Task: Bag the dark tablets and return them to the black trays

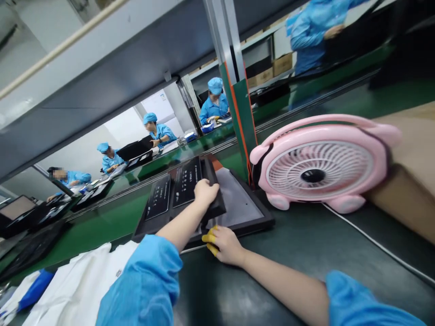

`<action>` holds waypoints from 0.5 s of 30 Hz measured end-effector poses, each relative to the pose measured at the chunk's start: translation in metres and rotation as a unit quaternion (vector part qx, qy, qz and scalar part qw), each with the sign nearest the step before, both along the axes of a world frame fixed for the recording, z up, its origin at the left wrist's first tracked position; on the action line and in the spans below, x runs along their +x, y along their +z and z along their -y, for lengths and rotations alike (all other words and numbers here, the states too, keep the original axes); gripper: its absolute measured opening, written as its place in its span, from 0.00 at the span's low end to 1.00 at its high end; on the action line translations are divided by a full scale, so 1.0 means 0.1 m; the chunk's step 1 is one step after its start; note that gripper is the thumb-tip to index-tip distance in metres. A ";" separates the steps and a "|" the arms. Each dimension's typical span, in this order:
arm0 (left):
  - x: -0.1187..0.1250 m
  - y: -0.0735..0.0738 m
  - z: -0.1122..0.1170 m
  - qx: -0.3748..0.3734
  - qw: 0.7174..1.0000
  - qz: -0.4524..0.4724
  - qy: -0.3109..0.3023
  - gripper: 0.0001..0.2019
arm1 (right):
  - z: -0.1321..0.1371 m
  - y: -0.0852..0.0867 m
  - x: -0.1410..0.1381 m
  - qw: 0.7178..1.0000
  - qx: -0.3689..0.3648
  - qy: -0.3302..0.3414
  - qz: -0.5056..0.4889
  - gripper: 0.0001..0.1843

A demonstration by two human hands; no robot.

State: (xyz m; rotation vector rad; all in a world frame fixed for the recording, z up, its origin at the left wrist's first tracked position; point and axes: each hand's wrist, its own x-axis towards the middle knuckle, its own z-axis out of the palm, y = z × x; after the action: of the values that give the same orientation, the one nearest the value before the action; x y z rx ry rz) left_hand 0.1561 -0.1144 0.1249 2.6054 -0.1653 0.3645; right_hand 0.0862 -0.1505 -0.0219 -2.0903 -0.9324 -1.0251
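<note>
Over on the left, white bags (78,280) lie slack at the near table edge, well clear of the action. Now the left hand (205,192): it sits on top of the black panel (176,188), fingers curled over the panel's right end and closed on it. The panel looks slightly tilted and lies partly over the black frame (244,208) on the dark table (288,253). Just below comes the right hand (227,244), yellow finger covers (209,237) pressed to the frame's near rim; whether it pinches that rim or only braces it, I cannot tell. To my eye, the clean way here is to let the right hand steady the frame while the left guides the panel flat and square, edges lined up, with no dragging across the grey face underneath. Further right, a pink fan (322,170) stands just beside the frame's far corner, its white cord (374,242) trailing over the table. A cardboard box (408,181) sits behind it, so the panel's swing wants to stay clear of that fan.
</note>
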 end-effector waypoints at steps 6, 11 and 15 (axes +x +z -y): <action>-0.14 -0.30 0.55 -0.036 0.986 -0.102 -0.130 0.13 | 0.08 0.01 -0.14 0.994 -0.033 0.094 0.040 0.10; -0.25 -0.09 -0.48 -0.143 0.984 -0.036 -0.099 0.27 | 0.45 0.05 -0.47 0.978 -0.006 0.142 0.153 0.12; -0.43 -0.11 -1.82 -0.057 0.958 0.068 0.272 0.28 | 0.83 0.08 -0.42 0.970 0.164 -0.165 0.065 0.14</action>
State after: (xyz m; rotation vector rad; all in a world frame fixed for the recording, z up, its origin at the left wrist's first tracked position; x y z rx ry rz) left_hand 0.1127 0.0675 0.1138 2.4736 0.5233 0.7191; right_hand 0.0437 -0.2336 -0.0136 -1.9486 -0.4378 -1.3964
